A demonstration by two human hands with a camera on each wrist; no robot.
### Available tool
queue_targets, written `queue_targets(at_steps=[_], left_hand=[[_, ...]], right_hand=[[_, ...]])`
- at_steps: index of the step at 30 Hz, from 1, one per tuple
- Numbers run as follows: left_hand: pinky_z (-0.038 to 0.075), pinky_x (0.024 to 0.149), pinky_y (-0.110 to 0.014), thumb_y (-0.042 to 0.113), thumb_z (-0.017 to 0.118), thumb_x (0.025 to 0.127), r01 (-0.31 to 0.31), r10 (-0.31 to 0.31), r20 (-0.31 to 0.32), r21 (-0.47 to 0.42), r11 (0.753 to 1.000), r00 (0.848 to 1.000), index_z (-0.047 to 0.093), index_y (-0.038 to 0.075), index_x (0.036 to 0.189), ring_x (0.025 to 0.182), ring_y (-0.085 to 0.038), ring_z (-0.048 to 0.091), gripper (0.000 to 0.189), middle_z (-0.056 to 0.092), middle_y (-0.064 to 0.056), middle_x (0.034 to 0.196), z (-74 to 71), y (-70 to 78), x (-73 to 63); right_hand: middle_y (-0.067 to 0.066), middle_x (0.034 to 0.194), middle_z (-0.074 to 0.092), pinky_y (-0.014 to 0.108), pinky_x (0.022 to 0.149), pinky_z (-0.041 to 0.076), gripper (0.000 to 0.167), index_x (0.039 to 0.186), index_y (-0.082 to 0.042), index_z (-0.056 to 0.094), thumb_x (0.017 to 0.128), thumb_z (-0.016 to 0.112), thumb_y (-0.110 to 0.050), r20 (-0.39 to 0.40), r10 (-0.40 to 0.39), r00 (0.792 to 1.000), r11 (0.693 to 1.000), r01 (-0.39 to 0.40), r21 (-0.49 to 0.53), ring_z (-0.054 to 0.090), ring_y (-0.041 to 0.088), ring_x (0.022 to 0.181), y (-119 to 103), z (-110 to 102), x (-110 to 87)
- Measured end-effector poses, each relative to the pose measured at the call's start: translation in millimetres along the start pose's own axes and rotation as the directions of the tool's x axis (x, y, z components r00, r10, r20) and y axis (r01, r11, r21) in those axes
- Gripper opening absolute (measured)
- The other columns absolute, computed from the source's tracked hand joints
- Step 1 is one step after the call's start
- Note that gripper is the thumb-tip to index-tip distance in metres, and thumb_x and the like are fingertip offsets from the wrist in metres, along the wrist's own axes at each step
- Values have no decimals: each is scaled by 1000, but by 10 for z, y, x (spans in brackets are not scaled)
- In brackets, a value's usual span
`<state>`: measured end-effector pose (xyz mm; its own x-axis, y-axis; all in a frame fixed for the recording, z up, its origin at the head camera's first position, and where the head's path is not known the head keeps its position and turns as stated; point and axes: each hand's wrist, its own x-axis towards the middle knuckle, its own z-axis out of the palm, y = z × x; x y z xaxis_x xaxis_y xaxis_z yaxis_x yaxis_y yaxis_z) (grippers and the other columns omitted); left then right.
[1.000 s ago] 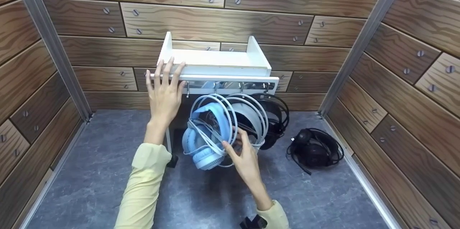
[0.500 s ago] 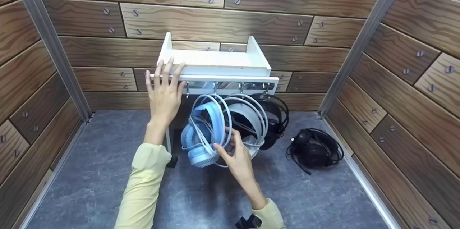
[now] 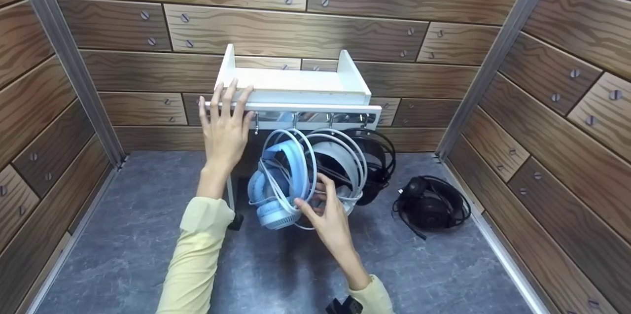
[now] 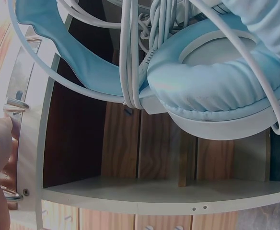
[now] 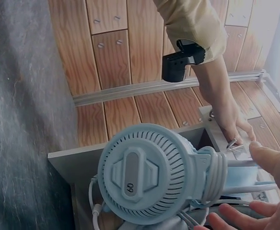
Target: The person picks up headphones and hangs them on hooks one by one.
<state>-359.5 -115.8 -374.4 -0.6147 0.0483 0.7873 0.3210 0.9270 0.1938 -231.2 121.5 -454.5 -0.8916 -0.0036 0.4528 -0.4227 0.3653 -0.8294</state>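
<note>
My left hand [image 3: 224, 139] rests on the left end of the white hook rail [image 3: 315, 107], fingers straight over its top edge. Blue headphones [image 3: 278, 216] with a coiled white cable hang from one of the hooks. My right hand [image 3: 331, 218] is at their right side, thumb near the blue ear cup and fingers loosely bent. In the right wrist view the fingers [image 5: 236, 218] are spread apart beside the cup. Grey headphones [image 3: 340, 154] and black headphones [image 3: 382, 156] hang farther right, partly covered. The leftmost hook [image 3: 256, 124], next to my left thumb, carries nothing.
The rail belongs to a white shelf unit [image 3: 291, 80] standing against the wood-patterned back wall [image 3: 296, 30]. A black headset [image 3: 434, 205] lies on the grey floor [image 3: 148, 235] to the right. Wood-patterned side walls stand at both sides.
The blue headphones have swung slightly left and my right hand has shifted a little left along with them. Its fingers then spread somewhat away from them. The left hand stays still.
</note>
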Motion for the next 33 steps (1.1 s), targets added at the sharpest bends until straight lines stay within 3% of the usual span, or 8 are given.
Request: queue_targets(at_steps=[6,12,17,21,27,30,33], left_hand=[[-7,124,-53,42,40,108,5,-5,6,-9,1000,1000,33,36,157,155,-26,11,50,23,2,167,-4,0,1],[-5,125,-54,39,44,107,5,-5,-1,-13,1000,1000,33,36,157,155,-26,11,52,24,2,166,-8,-9,9],[-4,124,-55,39,45,107,5,-5,2,-24,1000,1000,34,36,157,155,-26,11,52,24,2,167,-8,-18,4],[-5,125,-55,40,43,107,5,-5,-8,-24,1000,1000,34,36,157,155,-26,12,51,25,2,166,-13,-24,6],[-4,125,-55,43,38,108,0,0,1,-15,1000,1000,33,35,157,155,-26,11,50,23,2,167,-15,-16,3],[-3,125,-55,43,37,108,-3,3,2,-5,1000,1000,33,35,158,155,-26,11,50,22,2,167,-11,-10,1],[-5,125,-54,42,37,108,-3,3,5,-2,1000,1000,32,35,158,155,-25,11,50,22,2,167,-6,-5,-3]], right_hand=[[8,114,72,27,75,60,34,132,-9,62,99,66,-16,-109,-102,989,994,106,25,71,27,96,35,-205,-10],[12,96,76,18,70,58,17,108,1,73,95,63,6,-218,-281,934,960,276,-55,73,28,82,0,-517,-12],[18,88,74,17,67,57,15,100,8,72,92,61,13,-278,-343,897,939,322,-119,71,19,75,-9,-811,-2],[15,89,76,15,64,55,15,103,2,75,95,63,7,-341,-307,888,951,270,-153,70,8,76,355,-1045,82],[6,97,77,8,66,49,13,107,-9,77,97,68,-10,-430,-201,880,955,79,-286,62,-9,81,903,-1431,172],[6,102,76,18,75,47,15,110,-9,75,97,69,-14,-458,-145,877,929,-39,-369,62,-5,83,1130,-1616,211],[11,108,72,36,82,46,19,114,-7,72,96,69,-14,-475,-79,876,900,-143,-412,66,13,90,1346,-1766,247]])
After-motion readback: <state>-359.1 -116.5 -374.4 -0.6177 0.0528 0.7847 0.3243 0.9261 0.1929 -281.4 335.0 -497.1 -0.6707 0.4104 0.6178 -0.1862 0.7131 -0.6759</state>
